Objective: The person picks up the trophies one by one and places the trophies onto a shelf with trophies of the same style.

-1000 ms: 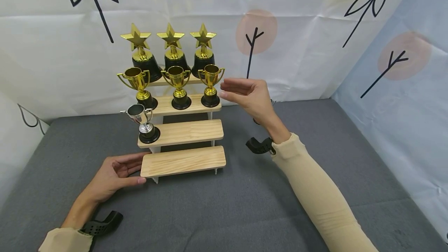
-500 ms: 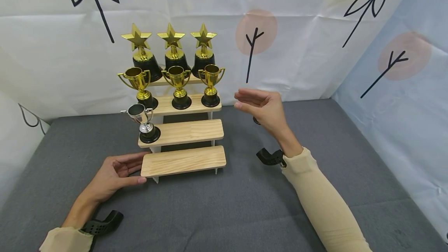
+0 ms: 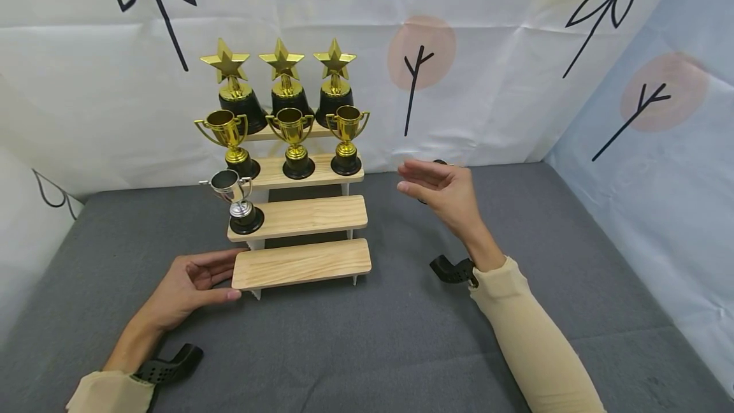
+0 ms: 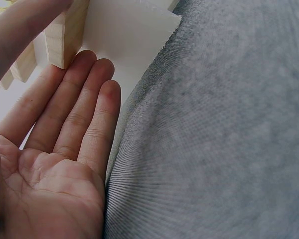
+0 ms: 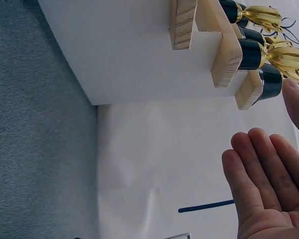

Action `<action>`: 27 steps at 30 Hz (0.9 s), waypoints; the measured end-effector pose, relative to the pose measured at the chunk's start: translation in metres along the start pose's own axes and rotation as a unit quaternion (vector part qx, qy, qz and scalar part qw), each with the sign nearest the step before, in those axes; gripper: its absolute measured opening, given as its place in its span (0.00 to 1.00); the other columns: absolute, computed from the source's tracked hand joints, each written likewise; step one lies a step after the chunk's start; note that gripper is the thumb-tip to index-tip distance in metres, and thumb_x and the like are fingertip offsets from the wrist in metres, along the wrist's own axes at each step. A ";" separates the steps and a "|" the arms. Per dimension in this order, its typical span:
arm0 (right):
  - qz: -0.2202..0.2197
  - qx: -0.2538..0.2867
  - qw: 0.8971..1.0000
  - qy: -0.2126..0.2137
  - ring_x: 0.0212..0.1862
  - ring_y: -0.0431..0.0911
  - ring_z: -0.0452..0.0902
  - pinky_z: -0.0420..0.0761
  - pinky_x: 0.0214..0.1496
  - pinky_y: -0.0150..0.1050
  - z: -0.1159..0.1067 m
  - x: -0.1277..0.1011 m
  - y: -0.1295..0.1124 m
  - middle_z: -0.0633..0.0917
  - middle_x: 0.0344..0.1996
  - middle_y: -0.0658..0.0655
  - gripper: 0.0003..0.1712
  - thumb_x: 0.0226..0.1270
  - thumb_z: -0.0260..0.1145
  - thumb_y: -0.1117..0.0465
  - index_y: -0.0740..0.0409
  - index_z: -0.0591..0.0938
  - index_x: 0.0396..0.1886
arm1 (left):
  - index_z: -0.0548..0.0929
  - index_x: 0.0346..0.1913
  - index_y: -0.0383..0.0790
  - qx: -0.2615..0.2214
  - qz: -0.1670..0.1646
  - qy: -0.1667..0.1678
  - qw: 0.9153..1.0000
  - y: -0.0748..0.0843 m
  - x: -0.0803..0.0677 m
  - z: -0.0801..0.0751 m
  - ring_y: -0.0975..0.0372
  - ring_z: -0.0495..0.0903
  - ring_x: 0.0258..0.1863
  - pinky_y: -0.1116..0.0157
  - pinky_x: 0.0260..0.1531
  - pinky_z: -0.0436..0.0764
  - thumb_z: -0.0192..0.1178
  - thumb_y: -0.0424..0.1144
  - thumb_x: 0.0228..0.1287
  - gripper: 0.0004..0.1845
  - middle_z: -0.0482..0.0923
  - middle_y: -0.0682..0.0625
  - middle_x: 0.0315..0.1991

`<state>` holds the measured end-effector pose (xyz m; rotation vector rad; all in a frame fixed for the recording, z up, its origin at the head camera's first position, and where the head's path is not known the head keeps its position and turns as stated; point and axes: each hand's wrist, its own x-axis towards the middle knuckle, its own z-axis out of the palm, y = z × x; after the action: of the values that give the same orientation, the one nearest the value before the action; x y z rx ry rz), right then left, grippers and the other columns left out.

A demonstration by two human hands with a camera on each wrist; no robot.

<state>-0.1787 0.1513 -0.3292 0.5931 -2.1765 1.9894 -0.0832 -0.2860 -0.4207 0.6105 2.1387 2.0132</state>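
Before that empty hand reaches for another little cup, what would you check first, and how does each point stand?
1. Right hand free: ok. Fingers straight, nothing in it, in the air right of the stand.
2. Wooden stepped stand steadied: ok. Left hand rests against the bottom step's left end.
3. Room on the steps: ok. Only the silver cup stands on the second step from the bottom, at its left end; the bottom step is bare.
4. Placed trophies upright: ok. Three gold cups and three star trophies stand in rows.
5. Next piece within reach: cannot tell. A small dark object peeks from behind the right hand, mostly hidden.
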 end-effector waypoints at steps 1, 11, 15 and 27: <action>0.003 -0.001 1.000 0.001 0.50 0.44 0.87 0.88 0.53 0.41 -0.001 -0.001 0.001 0.86 0.51 0.69 0.25 0.58 0.74 0.76 0.73 0.82 0.58 | 0.68 0.64 0.11 -0.001 0.000 0.000 1.000 0.000 0.000 0.000 0.64 0.82 0.58 0.67 0.57 0.83 0.68 0.12 0.50 0.35 0.81 0.58 0.60; -0.003 0.004 1.000 0.001 0.51 0.47 0.86 0.88 0.54 0.43 -0.005 -0.006 0.006 0.86 0.50 0.70 0.25 0.59 0.74 0.77 0.75 0.81 0.58 | 0.68 0.64 0.11 0.002 0.004 0.000 1.000 0.002 0.000 0.001 0.65 0.81 0.58 0.68 0.58 0.82 0.68 0.12 0.50 0.35 0.80 0.58 0.60; -0.007 0.003 1.000 0.009 0.52 0.48 0.86 0.88 0.53 0.42 -0.009 -0.006 0.007 0.86 0.50 0.69 0.25 0.59 0.73 0.77 0.77 0.80 0.57 | 0.68 0.64 0.12 -0.002 0.007 -0.002 1.000 0.002 0.001 0.001 0.65 0.81 0.58 0.68 0.58 0.82 0.68 0.12 0.50 0.35 0.80 0.57 0.61; 0.001 0.030 0.998 0.053 0.51 0.49 0.86 0.87 0.56 0.41 -0.026 -0.003 0.009 0.88 0.48 0.62 0.26 0.57 0.75 0.77 0.77 0.80 0.57 | 0.68 0.63 0.12 0.000 0.006 -0.003 1.000 0.001 0.000 0.001 0.65 0.81 0.58 0.67 0.57 0.83 0.68 0.12 0.50 0.35 0.81 0.57 0.60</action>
<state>-0.1834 0.1779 -0.3354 0.4802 -2.0650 2.0437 -0.0829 -0.2852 -0.4195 0.6319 2.1360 2.0150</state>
